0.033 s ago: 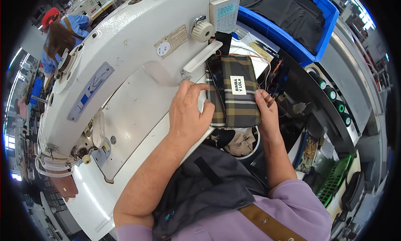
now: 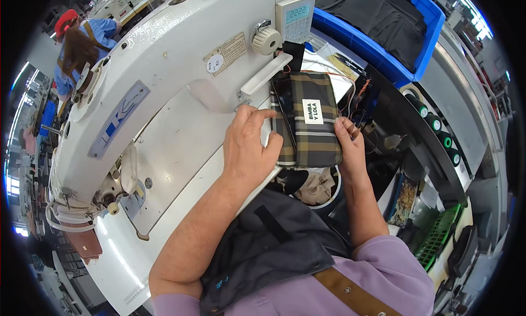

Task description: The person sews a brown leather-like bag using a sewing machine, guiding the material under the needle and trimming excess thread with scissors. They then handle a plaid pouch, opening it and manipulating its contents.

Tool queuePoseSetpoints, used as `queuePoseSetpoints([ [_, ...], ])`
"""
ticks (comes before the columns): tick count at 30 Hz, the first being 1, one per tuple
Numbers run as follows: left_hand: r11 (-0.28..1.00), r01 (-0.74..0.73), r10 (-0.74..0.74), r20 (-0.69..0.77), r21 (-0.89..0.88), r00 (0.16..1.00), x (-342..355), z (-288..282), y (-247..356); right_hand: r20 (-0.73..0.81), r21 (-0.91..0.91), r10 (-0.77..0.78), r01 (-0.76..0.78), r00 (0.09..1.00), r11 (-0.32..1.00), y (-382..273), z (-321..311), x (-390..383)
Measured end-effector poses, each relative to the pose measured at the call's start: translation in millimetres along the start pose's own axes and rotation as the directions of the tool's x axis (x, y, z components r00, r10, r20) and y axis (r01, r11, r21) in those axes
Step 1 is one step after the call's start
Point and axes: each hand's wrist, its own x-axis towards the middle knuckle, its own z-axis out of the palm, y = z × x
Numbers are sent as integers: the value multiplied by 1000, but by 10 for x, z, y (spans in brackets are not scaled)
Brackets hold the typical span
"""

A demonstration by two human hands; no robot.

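A plaid pouch [image 2: 318,141] in olive, black and white, with a white label and a dark strip along its left part, lies tilted beside the sewing machine [image 2: 164,64]. My left hand [image 2: 246,151] has curled fingers at the pouch's left edge, with the thumb against it. My right hand [image 2: 352,151] pinches the right edge, thumb on top. Dark and beige cloth [image 2: 315,187] shows below the pouch.
A blue crate [image 2: 416,69] of dark fabric stands at back right, above thread spools [image 2: 433,121]. A green basket [image 2: 433,242] is at lower right. The machine's needle area [image 2: 112,198] is left. A co-worker [image 2: 82,58] in blue works at upper left.
My left hand has shifted very slightly to the right against the pouch. Little else differs.
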Motion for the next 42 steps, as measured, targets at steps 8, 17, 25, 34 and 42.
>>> queuePoseSetpoints([
  [8,999,30,-30,-34,11,999,91,126,-93,-64,13,-12,13,998,1000,-192,137,21],
  [17,995,3,4,-69,97,998,110,146,-103,54,26,301,-303,952,953,-102,-8,-196],
  [25,998,33,-31,-32,48,999,120,117,-93,-26,11,-130,131,991,991,56,154,-231],
  [34,998,33,-31,-32,49,999,128,129,-114,24,136,-65,61,998,989,106,70,-223],
  [42,994,105,-105,6,-20,994,175,112,-129,28,103,-41,38,999,994,86,96,-208],
])
